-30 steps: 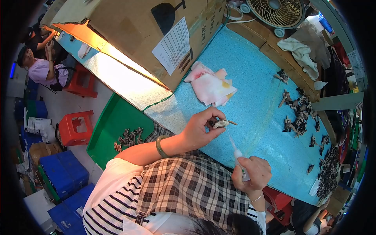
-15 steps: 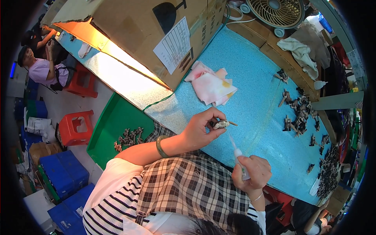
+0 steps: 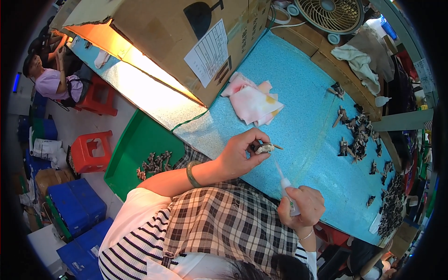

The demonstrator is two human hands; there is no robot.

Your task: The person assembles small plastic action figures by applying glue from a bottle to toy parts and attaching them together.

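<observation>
Pinched between the thumb and fingers of my left hand (image 3: 240, 151) is a small figurine (image 3: 265, 148), pale and dark, with a thin brown piece sticking out to the right. My right hand (image 3: 305, 205) is wrapped around a small white squeeze bottle (image 3: 288, 191) with a long thin nozzle. Its nozzle points up toward the figurine, the tip just below it; whether they touch I cannot tell. Both hands are over the near edge of the blue tabletop (image 3: 298, 126). Left of my forearm, a green tray (image 3: 128, 151) holds several similar small pieces (image 3: 156, 163).
A big cardboard box (image 3: 154, 42), lit inside, stands at the back left, beside a stained folded cloth (image 3: 254, 102). Small figurines (image 3: 359, 135) and a dark heap of parts (image 3: 394, 205) lie right. A fan (image 3: 329, 14) is behind. Red stools (image 3: 91, 151) and a seated person are left.
The squeeze bottle in my right hand has shifted very slightly right and down from the figurine. My left hand keeps its pinch almost unmoved.
</observation>
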